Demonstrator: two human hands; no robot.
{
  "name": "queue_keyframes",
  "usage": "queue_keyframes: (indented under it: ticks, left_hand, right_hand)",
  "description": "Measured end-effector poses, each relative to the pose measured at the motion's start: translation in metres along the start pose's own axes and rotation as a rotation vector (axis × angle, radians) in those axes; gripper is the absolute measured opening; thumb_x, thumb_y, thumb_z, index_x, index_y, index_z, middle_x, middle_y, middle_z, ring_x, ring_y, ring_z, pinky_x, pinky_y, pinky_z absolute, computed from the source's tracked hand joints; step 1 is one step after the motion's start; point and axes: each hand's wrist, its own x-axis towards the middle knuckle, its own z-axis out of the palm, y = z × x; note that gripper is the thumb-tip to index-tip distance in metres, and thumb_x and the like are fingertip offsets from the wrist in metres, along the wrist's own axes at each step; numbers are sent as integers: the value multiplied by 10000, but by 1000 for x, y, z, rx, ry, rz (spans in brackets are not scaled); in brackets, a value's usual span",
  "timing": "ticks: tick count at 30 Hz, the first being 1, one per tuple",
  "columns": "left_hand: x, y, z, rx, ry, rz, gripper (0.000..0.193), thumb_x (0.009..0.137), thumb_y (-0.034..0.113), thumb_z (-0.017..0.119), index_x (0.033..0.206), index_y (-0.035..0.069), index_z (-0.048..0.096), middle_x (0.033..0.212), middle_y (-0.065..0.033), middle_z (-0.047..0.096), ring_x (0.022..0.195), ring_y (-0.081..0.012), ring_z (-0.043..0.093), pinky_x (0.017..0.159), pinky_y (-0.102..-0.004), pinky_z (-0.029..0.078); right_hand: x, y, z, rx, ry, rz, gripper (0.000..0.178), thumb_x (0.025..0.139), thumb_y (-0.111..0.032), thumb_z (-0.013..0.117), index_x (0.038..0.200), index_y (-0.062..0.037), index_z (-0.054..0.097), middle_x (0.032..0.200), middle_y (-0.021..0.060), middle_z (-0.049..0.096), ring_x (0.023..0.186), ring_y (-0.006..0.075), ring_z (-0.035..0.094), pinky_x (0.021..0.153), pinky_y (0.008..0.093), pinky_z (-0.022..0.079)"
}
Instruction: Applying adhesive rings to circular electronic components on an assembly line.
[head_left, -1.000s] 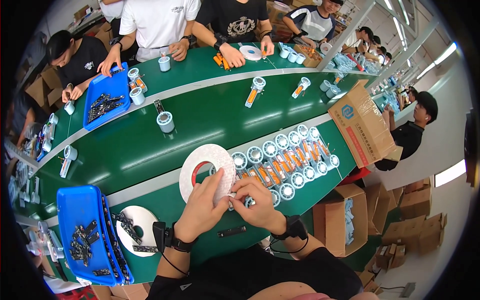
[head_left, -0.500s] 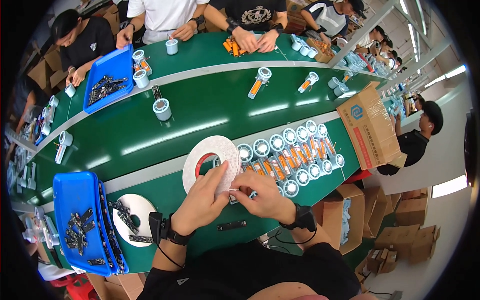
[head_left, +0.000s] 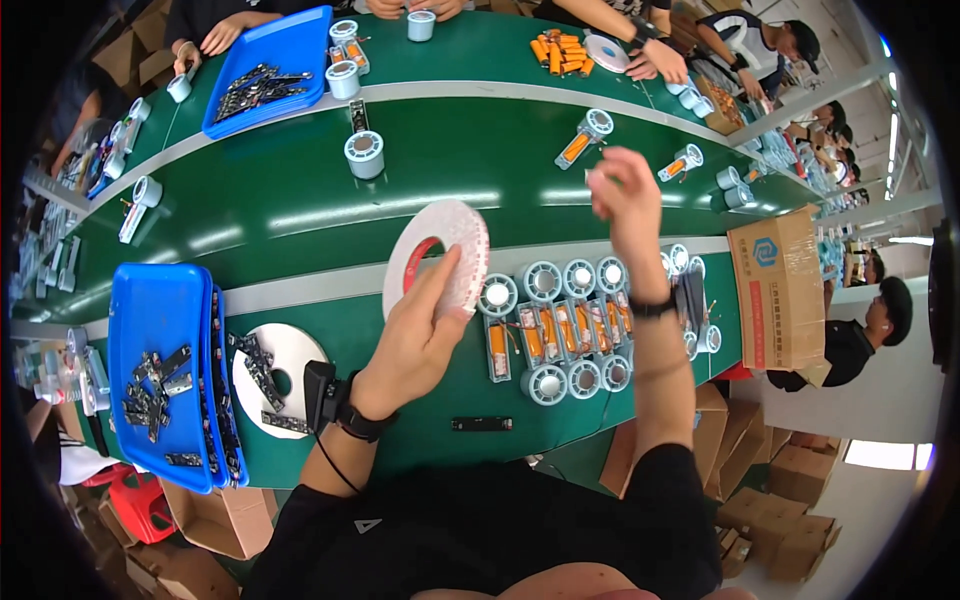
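My left hand [head_left: 415, 335] grips a wide roll of white tape [head_left: 468, 270] with a red core, tilted up off the green table. Beyond the near bench, my right hand [head_left: 628, 200] is raised over the green belt, apart from the roll. Its fingers are bent together; a pale speck shows at the fingertips, too small to make out. Right of the roll stand rows of light-blue fan housings [head_left: 545, 385] with orange battery cells [head_left: 532, 335]; my right forearm hides some of them. A black circuit board strip [head_left: 481, 424] lies near my body.
Stacked blue trays [head_left: 135, 310] with circuit boards stand at left, beside a white disc [head_left: 310, 350] bearing more boards. A cardboard box [head_left: 785, 345] is at right. Several fan units, one of them [head_left: 364, 155] near the middle, lie on the belt [head_left: 270, 215]. Co-workers' hands [head_left: 655, 60] are across it.
My right hand has left the tape roll and swung up and to the right over the belt. My left hand still holds the roll. The whole view has shifted.
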Motion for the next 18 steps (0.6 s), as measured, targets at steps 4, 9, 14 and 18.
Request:
queue_keyframes:
  ticks: [4, 9, 14, 18]
  left_hand:
    - [4, -4, 2, -56, 53, 30, 630, 980, 139, 566, 1546, -45, 362, 1399, -287, 541, 1284, -435, 545, 1106, -421, 415]
    - [3, -8, 5, -40, 25, 65, 632, 981, 158, 579, 1541, -48, 368, 1378, -269, 555, 1254, -422, 560, 1083, -418, 429]
    - [3, -4, 0, -149, -34, -26, 633, 979, 165, 591, 1537, -42, 376, 1379, -259, 557, 1244, -418, 566, 1069, -421, 439]
    - [2, -5, -1, -145, -36, -31, 633, 978, 164, 595, 1537, -37, 379, 1378, -258, 557, 1241, -417, 568, 1066, -423, 441]
  right_hand:
    - [82, 78, -22, -129, -82, 209, 401, 912, -33, 706, 1291, -32, 574, 913, 41, 680, 627, 97, 577, 522, 240, 436]
    - [117, 98, -18, -470, -223, 218, 384, 890, 1, 650, 1268, 7, 578, 886, 74, 698, 652, 123, 615, 559, 262, 485]
    - [127, 99, -8, -557, -297, 253, 413, 865, 18, 633, 1274, 14, 574, 861, 92, 711, 670, 139, 634, 576, 276, 508]
    - [129, 109, -6, -629, -342, 227, 426, 885, 6, 621, 1307, -6, 558, 909, 84, 730, 676, 137, 640, 576, 279, 504]
